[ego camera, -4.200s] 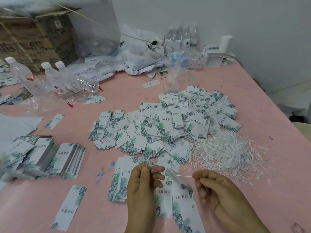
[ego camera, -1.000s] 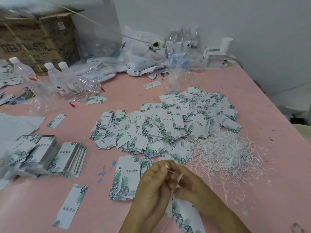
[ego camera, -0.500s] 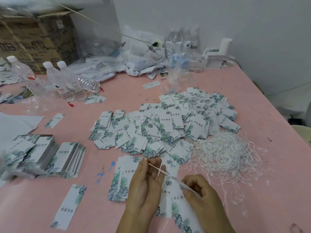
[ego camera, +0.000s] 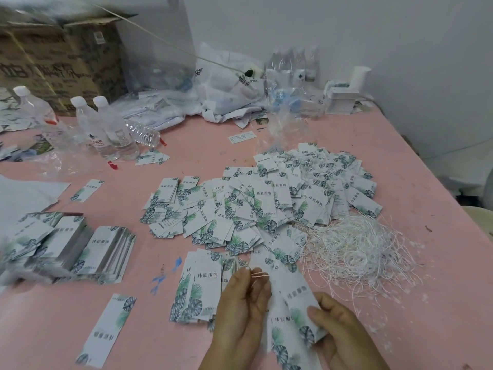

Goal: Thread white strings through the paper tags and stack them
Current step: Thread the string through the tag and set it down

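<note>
Head view, looking down on a pink bench (ego camera: 400, 182). Left hand (ego camera: 241, 305): raised at the near edge, fingers nearly straight and close together, fingertips pinching a short length of white string (ego camera: 260, 275) that projects toward the right. Right hand (ego camera: 338, 335): just beside the left, fingers curled around the lower end of a paper tag (ego camera: 298, 297), white with a green leaf print; the tag slants up toward the left hand's fingertips, and whether the string passes through it cannot be told. More tags (ego camera: 280, 340) lie flat beneath both hands. Just left of the left hand: a small stack of tags (ego camera: 197, 289), touching the bench. Directly beyond the hands: a broad loose heap of tags (ego camera: 261, 201), overlapping at many angles. Beyond and to the right of the right hand: a tangled pile of white strings (ego camera: 354, 249), its edge touching the heap. Far to the left of the hands: tidy stacks of tags (ego camera: 104, 252); nearer, left of the left hand, a single tag (ego camera: 109, 329) lying alone. Well beyond the hands, at the far left: three capped water bottles (ego camera: 112, 129) standing, a cardboard box (ego camera: 58, 60) behind them, and crumpled plastic bags (ego camera: 226, 97) against the wall.
</note>
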`<action>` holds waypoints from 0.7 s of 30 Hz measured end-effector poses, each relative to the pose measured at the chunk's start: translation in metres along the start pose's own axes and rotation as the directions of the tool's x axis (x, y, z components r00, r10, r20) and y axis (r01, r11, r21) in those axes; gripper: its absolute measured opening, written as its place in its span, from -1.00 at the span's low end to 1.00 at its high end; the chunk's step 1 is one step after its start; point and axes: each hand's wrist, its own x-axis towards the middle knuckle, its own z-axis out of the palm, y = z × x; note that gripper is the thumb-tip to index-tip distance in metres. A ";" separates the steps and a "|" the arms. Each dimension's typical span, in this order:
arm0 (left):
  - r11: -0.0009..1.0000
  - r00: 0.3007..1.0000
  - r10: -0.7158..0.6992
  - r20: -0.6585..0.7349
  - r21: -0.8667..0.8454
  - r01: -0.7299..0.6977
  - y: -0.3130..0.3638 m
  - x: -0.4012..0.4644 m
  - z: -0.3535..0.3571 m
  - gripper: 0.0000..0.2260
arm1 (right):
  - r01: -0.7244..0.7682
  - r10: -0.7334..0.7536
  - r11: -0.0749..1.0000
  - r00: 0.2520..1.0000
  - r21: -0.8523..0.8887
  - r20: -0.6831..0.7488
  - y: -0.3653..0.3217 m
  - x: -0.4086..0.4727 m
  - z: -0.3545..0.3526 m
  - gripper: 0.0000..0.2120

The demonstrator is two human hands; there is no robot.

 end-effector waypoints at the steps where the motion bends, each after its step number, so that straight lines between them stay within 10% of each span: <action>1: 0.999 1.000 0.002 -0.018 0.047 -0.001 -0.004 0.001 -0.002 -0.91 | 0.017 -0.016 0.998 1.000 0.054 -0.019 -0.004 0.004 0.003 -0.84; 17: 0.559 0.901 0.403 0.161 0.737 -0.381 -0.038 -0.013 -0.017 -0.74 | 0.226 -0.296 0.933 0.925 -0.281 -0.237 -0.141 0.154 0.049 -0.86; 21: 0.457 0.874 0.418 0.246 0.775 -0.437 -0.043 -0.013 -0.024 -0.72 | 0.159 -0.440 0.692 0.866 -0.704 -0.236 -0.145 0.179 0.043 -0.78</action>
